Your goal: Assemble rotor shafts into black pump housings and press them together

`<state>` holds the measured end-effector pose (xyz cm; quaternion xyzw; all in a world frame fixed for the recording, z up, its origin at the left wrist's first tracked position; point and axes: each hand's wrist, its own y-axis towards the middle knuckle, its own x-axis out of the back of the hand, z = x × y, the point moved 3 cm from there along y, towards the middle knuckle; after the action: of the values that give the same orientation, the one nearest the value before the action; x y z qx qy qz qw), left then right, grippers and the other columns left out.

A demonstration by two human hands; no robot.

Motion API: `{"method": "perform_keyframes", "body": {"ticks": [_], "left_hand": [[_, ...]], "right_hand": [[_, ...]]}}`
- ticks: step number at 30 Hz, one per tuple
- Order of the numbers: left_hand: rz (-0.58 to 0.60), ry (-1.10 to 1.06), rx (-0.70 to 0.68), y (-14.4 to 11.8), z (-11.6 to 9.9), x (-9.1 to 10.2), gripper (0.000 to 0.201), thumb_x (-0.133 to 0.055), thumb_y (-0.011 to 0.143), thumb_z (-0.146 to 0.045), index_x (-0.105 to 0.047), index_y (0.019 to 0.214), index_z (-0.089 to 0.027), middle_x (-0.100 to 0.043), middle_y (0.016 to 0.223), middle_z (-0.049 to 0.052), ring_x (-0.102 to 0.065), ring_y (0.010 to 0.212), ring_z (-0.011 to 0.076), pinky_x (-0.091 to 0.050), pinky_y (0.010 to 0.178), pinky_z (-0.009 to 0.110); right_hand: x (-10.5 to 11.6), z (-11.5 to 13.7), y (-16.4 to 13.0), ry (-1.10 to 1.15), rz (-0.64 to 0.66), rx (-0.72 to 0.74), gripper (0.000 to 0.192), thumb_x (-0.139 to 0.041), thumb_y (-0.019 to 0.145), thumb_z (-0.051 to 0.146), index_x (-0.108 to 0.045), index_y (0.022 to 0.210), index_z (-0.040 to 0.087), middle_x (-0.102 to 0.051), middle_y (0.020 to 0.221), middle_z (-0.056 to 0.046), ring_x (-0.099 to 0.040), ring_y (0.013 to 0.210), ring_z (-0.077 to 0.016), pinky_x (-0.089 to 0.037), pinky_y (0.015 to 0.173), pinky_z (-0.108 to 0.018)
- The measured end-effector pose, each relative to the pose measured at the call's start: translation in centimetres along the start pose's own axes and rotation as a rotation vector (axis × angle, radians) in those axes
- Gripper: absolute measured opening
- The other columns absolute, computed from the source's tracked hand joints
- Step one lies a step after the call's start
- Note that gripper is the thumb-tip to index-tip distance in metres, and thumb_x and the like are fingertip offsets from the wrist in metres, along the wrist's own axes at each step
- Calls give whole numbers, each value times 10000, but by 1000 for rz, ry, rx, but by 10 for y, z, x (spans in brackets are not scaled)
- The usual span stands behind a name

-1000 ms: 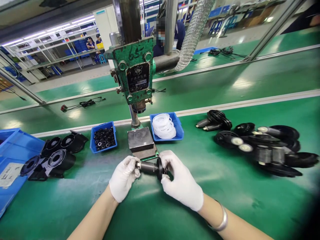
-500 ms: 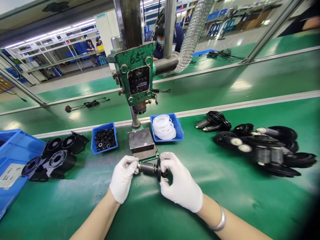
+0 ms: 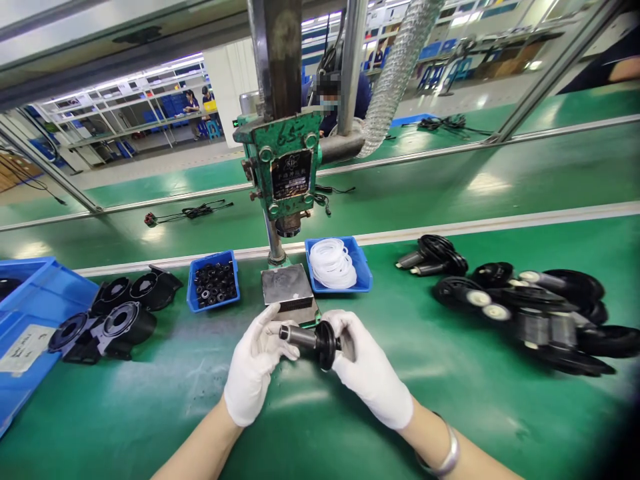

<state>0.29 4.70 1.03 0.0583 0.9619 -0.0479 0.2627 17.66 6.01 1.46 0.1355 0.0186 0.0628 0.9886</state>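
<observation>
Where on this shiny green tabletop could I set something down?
Bare tabletop shows between the white-gloved right hand and the heaped black disc parts, and between the white-gloved left hand and the round black housings. It's crowded around the grey metal block, flanked by blue bins.

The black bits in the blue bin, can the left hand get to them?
Probably yes: the black bits lie in an open bin, and nothing seems to stand between it and the left hand.

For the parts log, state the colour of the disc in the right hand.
The disc is black, best seen in the head view.
</observation>
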Motion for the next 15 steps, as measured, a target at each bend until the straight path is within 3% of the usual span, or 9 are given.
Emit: {"method": "perform_keyframes", "body": {"ticks": [3, 7, 10, 13, 15], "left_hand": [[110, -17, -85, -2, 1, 0, 718, -827, 709, -238, -521, 1359, -237, -627, 1149, 93, -633, 835, 169, -515, 786, 288], [178, 99, -134, 1, 3, 6, 653, -708, 799, -243, -467, 1405, -234, -595, 1221, 116, -631, 909, 204, -531, 791, 312], [158, 432, -260, -1, 5, 9, 678, -534, 821, -111, -380, 1461, -272, -500, 1389, 112, -585, 1127, 261, -520, 917, 383], [210, 845, -392, -9, 9, 1, 940, -424, 703, 32, -155, 1544, -293, -281, 1576, 66, -314, 1426, 290, -273, 1188, 492], [290, 1009, -421, -12, 9, -6, 1039, -432, 661, 29, 16, 1556, -248, -126, 1625, 73, -178, 1479, 302, -193, 1223, 492]], "right_hand": [[2, 3, -1, 6, -6, 66, 206, -595, 728, 161, -424, 817, 232, -470, 874, -20, -496, 820, -189, -465, 740, -285], [2, 4, 0, -20, -25, 85, 198, -595, 729, 159, -432, 812, 233, -479, 873, -23, -507, 812, -189, -476, 731, -279], [1, 4, 0, -52, -30, 78, 185, -600, 716, 175, -444, 798, 231, -502, 861, -27, -524, 787, -191, -489, 704, -279], [6, -3, -3, -89, -22, 45, 178, -629, 708, 201, -480, 799, 230, -559, 885, -41, -569, 813, -203, -513, 736, -293], [15, -18, -4, -118, -29, 18, 209, -683, 686, 243, -520, 815, 229, -601, 939, -61, -599, 872, -230, -523, 781, -317]]}}
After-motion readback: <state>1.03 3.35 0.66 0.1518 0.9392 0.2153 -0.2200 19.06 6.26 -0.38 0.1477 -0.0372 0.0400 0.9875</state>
